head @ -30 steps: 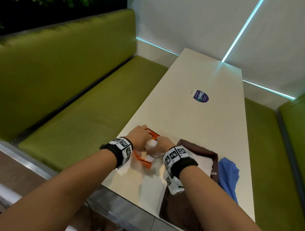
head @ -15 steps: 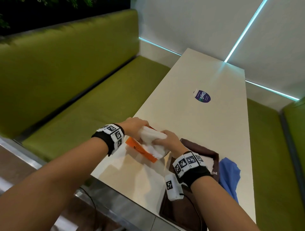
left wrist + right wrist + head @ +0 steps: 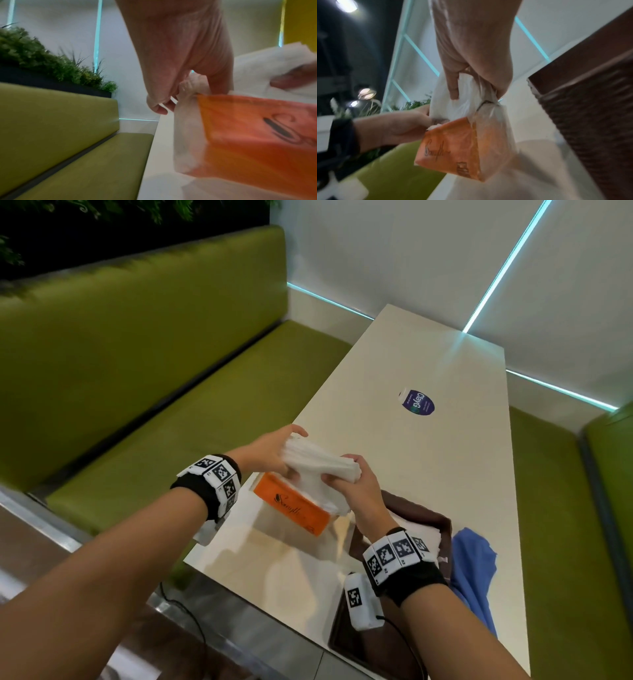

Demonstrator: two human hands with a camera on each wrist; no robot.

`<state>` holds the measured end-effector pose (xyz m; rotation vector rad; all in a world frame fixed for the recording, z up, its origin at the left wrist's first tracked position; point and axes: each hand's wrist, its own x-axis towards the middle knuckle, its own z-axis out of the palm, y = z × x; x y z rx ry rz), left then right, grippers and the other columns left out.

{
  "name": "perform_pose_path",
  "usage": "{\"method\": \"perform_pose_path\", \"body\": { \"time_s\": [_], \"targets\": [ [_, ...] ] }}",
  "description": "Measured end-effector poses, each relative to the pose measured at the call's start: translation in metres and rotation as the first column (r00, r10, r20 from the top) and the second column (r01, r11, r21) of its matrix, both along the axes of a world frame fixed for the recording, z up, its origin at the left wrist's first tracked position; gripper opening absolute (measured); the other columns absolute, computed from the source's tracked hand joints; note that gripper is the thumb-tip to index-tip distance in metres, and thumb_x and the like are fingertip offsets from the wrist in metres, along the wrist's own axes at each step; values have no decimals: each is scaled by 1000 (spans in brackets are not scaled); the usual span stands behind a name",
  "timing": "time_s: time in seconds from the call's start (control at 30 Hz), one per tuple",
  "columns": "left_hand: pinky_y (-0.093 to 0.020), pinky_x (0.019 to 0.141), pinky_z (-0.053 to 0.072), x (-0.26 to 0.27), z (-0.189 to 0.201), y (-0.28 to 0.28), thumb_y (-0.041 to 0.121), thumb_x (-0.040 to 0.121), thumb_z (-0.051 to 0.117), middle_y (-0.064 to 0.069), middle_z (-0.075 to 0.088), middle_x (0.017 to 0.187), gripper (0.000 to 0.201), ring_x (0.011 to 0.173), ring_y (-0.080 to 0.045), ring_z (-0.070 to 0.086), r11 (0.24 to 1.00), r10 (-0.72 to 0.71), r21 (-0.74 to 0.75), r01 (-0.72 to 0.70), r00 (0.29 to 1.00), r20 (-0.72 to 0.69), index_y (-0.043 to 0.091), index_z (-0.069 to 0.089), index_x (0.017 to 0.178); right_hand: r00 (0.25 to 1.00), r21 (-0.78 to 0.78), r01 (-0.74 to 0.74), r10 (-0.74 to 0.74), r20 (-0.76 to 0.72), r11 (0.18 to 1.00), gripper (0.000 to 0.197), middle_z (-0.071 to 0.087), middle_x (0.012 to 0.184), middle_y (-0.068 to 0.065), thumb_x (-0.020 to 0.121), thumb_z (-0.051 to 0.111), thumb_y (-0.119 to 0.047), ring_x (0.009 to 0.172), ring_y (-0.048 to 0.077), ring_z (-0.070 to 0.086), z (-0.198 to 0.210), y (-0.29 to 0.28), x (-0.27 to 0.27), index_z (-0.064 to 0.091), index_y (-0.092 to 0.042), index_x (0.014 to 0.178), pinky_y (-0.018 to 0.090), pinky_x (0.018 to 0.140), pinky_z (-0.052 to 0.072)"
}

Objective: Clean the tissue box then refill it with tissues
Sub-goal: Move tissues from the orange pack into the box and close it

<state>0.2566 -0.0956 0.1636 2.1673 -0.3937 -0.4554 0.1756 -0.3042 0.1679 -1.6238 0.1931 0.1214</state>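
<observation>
A stack of white tissues (image 3: 318,462) is held above the table (image 3: 428,474), between both hands. My left hand (image 3: 270,450) grips its far end and my right hand (image 3: 356,484) grips its near end. An orange plastic wrapper (image 3: 294,505) with black script hangs below the stack, still around its lower part. The left wrist view shows the left hand (image 3: 180,67) pinching crumpled clear plastic at the wrapper (image 3: 248,135) top. In the right wrist view the right hand (image 3: 471,54) has its thumb across the tissues above the wrapper (image 3: 450,148). The brown tissue box (image 3: 442,525) stands just right of my right wrist.
A blue cloth (image 3: 474,563) lies right of the box near the table's right edge. A round purple sticker (image 3: 419,404) is on the tabletop farther away. Green bench seats (image 3: 205,412) flank the table on both sides.
Both hands have risen from the table with the tissue stack. The orange wrapper, flat on the table a second ago, now hangs under the stack.
</observation>
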Motion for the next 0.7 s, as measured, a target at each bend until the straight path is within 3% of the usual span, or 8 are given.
{"method": "perform_pose_path", "body": {
  "time_s": [0.13, 0.23, 0.3, 0.37, 0.43, 0.5, 0.6, 0.7],
  "targets": [
    [-17, 70, 45, -4, -5, 3, 12, 60, 89, -3, 56, 109, 98, 88, -16, 57, 1000, 23, -6, -23, 998, 57, 31, 33, 138, 994, -79, 19, -10, 111, 997, 31, 67, 93, -3, 76, 74, -1, 85, 9, 62, 2, 2, -5, 59, -16, 99, 23, 73, 50],
    [-28, 82, 50, -6, -6, 6, 23, 53, 91, -6, 58, 112, 101, 99, -22, 58, 998, 56, -32, -53, 994, 93, 40, 34, 135, 987, -91, 23, -8, 158, 996, 28, 66, 93, -5, 77, 74, -1, 82, 3, 60, 5, 3, -8, 60, -13, 98, 14, 70, 48],
    [-33, 89, 52, -8, -4, 7, 20, 56, 90, -6, 58, 115, 98, 104, -23, 59, 994, 66, -86, -61, 996, 60, 38, 35, 135, 984, -85, 17, -2, 179, 996, 26, 65, 91, -6, 78, 73, 0, 80, 1, 59, 8, 3, -9, 59, -12, 97, 12, 68, 47],
    [-26, 83, 54, -10, 1, 7, 8, 62, 88, -6, 60, 116, 96, 103, -20, 61, 982, 81, -170, -80, 997, 1, 31, 34, 138, 982, -75, 23, -9, 190, 997, 26, 65, 90, -7, 78, 73, 0, 80, 2, 59, 11, 2, -9, 59, -11, 97, 12, 69, 47],
    [-14, 73, 52, -12, 6, 7, 0, 65, 85, -5, 60, 114, 94, 99, -14, 61, 973, 92, -210, -95, 995, -27, 26, 34, 139, 980, -82, 16, 1, 200, 996, 28, 65, 91, -9, 77, 75, -3, 84, 4, 60, 14, 2, -9, 59, -14, 97, 15, 72, 48],
    [-10, 71, 52, -15, 11, 6, -2, 67, 83, -1, 59, 115, 91, 99, -12, 60, 965, 97, -240, -103, 995, -34, 23, 34, 140, 977, -76, 13, 3, 211, 997, 28, 66, 93, -8, 77, 75, -4, 87, 7, 60, 18, 1, -10, 59, -16, 97, 18, 74, 49],
    [-13, 79, 54, -21, 22, 3, -3, 71, 80, 7, 58, 117, 85, 106, -13, 59, 940, 110, -318, -125, 992, -66, 17, 35, 141, 977, -3, 20, -19, 212, 1000, 32, 66, 96, -2, 77, 75, -2, 89, 11, 60, 30, -4, -12, 59, -14, 102, 24, 78, 50],
    [-18, 81, 56, -28, 39, -3, 1, 80, 73, -2, 58, 126, 74, 107, -13, 61, 867, 121, -464, -180, 981, -154, 12, 32, 141, 985, 121, 26, -46, 166, 992, 48, 68, 113, 13, 72, 77, -9, 104, 25, 64, 42, -13, -10, 56, -7, 115, 45, 90, 52]
  ]
}}
